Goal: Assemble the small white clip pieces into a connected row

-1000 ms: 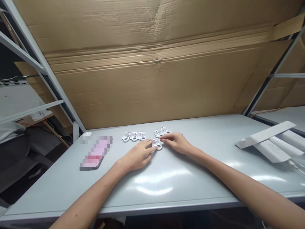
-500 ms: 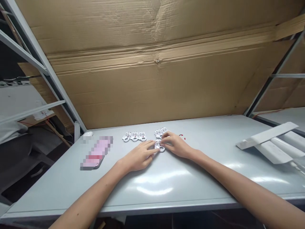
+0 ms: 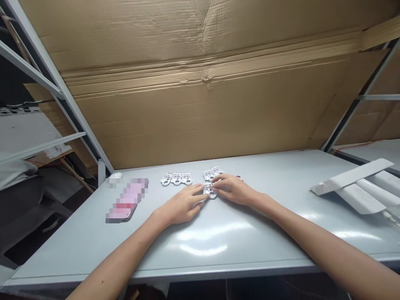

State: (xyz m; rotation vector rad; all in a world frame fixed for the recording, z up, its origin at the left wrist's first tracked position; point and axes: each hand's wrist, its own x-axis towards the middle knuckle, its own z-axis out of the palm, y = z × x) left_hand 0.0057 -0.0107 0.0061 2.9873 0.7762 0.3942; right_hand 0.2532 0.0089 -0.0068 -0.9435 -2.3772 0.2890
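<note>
Hands meet over a small white plastic piece [image 3: 210, 191] near the far side of a grey table [image 3: 218, 250], as we look down from head height. Our left hand [image 3: 181, 204] lies palm down with its fingers loosely spread, the fingertips [image 3: 200, 199] reaching the piece's left edge; we cannot tell whether they grip it or only touch it. Our right hand [image 3: 233, 189] comes in from the other side, partly curled, with its thumb and forefinger pinching the piece from the right. The piece sits flat on the tabletop between both hands. Just beyond them lie two matching pieces [image 3: 213, 173], and further left stands a neat row of three more [image 3: 176, 179], each marked with red dots (too small for us to read any detail). A speck of red [image 3: 238, 177] shows just past the right hand. To the left lie a phone [image 3: 126, 200] in a pink case, blurred out, and a white computer mouse [image 3: 115, 175] near the table's back corner. Long white cartons [image 3: 359, 198] are stacked at the right. A large cardboard sheet [image 3: 200, 104] leans behind the table against a metal shelf frame [image 3: 53, 79].
</note>
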